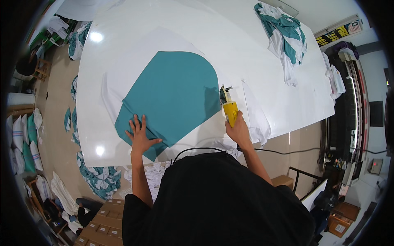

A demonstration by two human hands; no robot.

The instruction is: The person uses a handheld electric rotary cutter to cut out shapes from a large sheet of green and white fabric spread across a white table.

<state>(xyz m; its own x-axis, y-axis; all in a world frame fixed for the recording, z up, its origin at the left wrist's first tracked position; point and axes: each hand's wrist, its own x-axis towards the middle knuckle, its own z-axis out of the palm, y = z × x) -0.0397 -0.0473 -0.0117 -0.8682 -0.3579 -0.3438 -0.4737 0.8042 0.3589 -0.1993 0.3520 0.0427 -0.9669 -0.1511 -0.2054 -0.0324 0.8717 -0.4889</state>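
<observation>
A large teal piece of fabric (176,90) lies on the white table (230,37), with white cloth showing around its edges. My left hand (140,137) rests on its near left corner, fingers spread, and the cloth wrinkles beside the thumb. In my right hand (238,130) is a yellow electric fabric cutter (230,112), gripped by its body. The cutter's head stands right at the teal fabric's right edge. From the cutter a black cord seems to run off to the right; its start is hidden by my hand.
A crumpled heap of teal and white cloth (287,35) lies at the table's far right. White scraps (256,117) are right of the cutter. Teal and white piles (100,176) sit on the floor at left, near cardboard boxes (102,223). The black cord (287,152) stretches across to the right.
</observation>
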